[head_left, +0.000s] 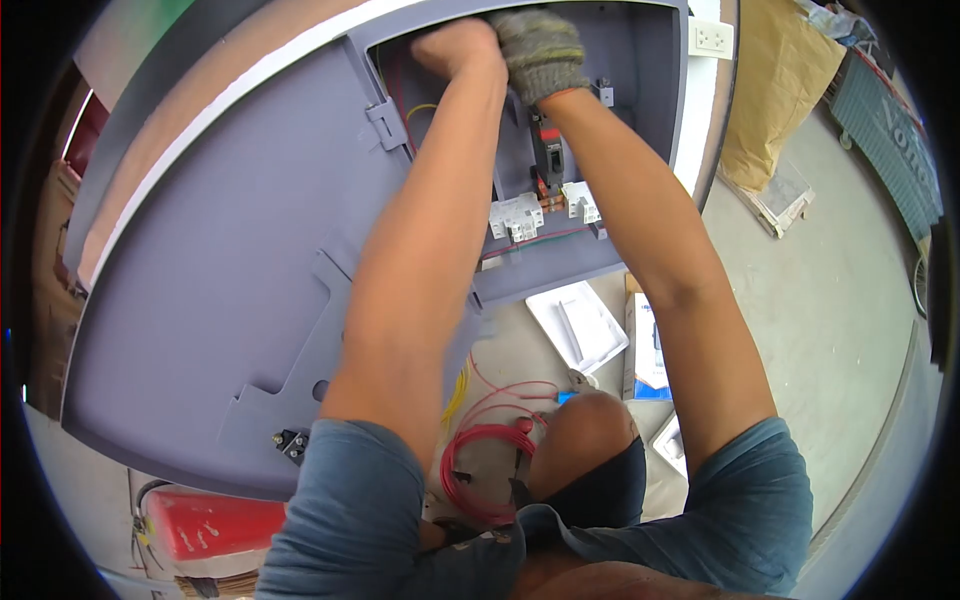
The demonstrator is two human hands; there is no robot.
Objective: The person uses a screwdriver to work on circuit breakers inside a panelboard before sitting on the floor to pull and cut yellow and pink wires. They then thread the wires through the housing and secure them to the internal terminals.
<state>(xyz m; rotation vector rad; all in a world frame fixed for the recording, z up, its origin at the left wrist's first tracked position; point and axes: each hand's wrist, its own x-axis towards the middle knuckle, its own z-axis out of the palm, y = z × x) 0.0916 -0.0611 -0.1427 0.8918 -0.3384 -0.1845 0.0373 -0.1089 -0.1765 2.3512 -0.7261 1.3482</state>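
Both arms reach up into a grey electrical cabinet (210,240) with its door swung open to the left. My bare left hand (458,46) is at the upper part of the box, close beside my right hand (541,50), which wears a grey knitted glove. The fingers of both are hidden, so what they hold cannot be made out. Below the glove a black circuit breaker (550,158) with a red part is mounted on the back wall. Lower down sit a white terminal block (517,217) and a second white block (581,202). A yellow wire (420,108) curves near my left wrist.
A white socket outlet (712,39) is fixed right of the box. On the floor lie a coil of red wire (462,470), a white tray (578,325) and a box (648,345). A red fire extinguisher (215,523) lies lower left; a brown paper sack (775,85) stands right.
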